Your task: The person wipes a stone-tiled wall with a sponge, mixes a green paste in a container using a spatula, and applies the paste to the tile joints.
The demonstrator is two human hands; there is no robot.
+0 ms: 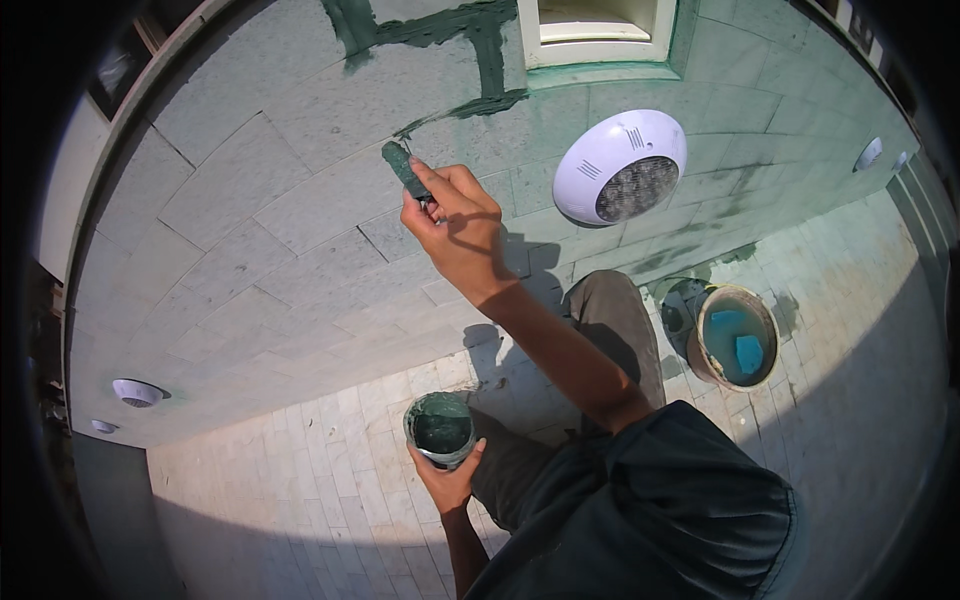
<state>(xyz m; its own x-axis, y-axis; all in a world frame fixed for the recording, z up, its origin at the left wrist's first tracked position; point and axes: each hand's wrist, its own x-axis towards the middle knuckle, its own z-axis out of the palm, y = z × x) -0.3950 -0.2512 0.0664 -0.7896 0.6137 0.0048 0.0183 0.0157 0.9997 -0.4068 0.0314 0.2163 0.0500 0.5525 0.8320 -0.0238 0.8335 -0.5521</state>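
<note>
My right hand [458, 215] is raised near the tiled wall [330, 190], its fingers closed on a small flat spreader [398, 165] coated in dark green grout. The handle is mostly hidden by my fingers. The spreader's tip is close to a joint between grey tiles; whether it touches the wall I cannot tell. Wet green grout [490, 55] is smeared along the joints above it. Lower down, over the floor, my left hand [446, 484] grips a round tub [411, 424] from below and the side. Dark green grout lies inside the tub.
A large round white pool light [577, 180] sticks out from the wall right of my right hand. Above it is a white-framed square opening [600, 53]. On the tiled floor [340, 450], right of my knee, stands a bucket [705, 370] of cloudy water with blue sponge pieces [749, 354].
</note>
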